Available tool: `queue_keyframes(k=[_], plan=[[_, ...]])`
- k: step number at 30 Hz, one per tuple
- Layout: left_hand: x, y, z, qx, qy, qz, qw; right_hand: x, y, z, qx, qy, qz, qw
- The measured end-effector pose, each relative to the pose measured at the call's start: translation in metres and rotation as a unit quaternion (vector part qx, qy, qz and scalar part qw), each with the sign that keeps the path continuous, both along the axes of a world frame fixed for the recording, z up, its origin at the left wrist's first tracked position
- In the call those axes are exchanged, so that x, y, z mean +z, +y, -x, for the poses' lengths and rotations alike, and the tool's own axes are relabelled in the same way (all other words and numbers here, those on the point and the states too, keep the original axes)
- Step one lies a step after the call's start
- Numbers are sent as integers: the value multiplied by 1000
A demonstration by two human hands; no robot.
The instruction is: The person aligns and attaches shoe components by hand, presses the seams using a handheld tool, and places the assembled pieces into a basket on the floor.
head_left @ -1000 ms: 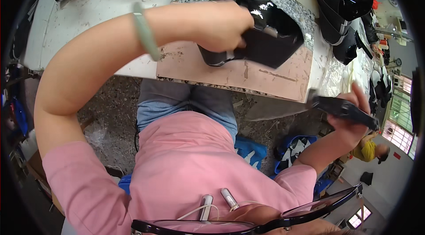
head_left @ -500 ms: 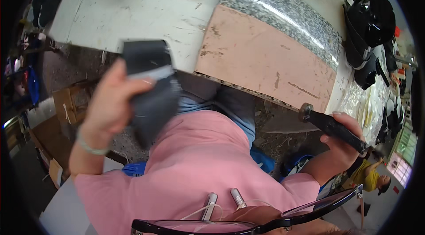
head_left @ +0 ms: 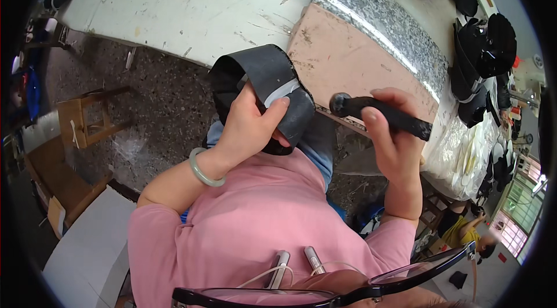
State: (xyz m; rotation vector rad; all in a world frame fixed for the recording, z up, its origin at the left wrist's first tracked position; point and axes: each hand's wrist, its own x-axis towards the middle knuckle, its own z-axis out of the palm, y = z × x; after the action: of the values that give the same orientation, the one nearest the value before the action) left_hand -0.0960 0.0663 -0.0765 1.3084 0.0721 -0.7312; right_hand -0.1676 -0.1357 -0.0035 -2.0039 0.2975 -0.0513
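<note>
A black, curved piece that looks like a boot upper is gripped in my left hand, thumb pressed on its outside and fingers inside. A pale strip crosses its black surface. The piece is held at the table's front edge, beside the pinkish board. My right hand is wrapped round the dark handle of a hammer. Its round metal head points left toward the black piece, with a small gap between them. The hammer is above the board's front edge.
Behind the board lies a speckled stone slab on the white table. More black uppers and a clear plastic bag with pale pieces are at the right. A wooden stool stands at the left; a person in yellow is farther off.
My left hand has brought the black piece rightward, to the board's edge. My right hand has raised the hammer up and left, closer to it. The view has shifted somewhat.
</note>
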Motion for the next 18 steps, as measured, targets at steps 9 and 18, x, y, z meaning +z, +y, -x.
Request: queue_keyframes(k=[9, 18], plan=[[-1, 1, -6, -23, 40, 20, 999, -14, 29, -42, 70, -238, 171, 954], [1, 4, -13, -19, 48, 42, 998, -14, 43, -52, 63, -116, 155, 979]])
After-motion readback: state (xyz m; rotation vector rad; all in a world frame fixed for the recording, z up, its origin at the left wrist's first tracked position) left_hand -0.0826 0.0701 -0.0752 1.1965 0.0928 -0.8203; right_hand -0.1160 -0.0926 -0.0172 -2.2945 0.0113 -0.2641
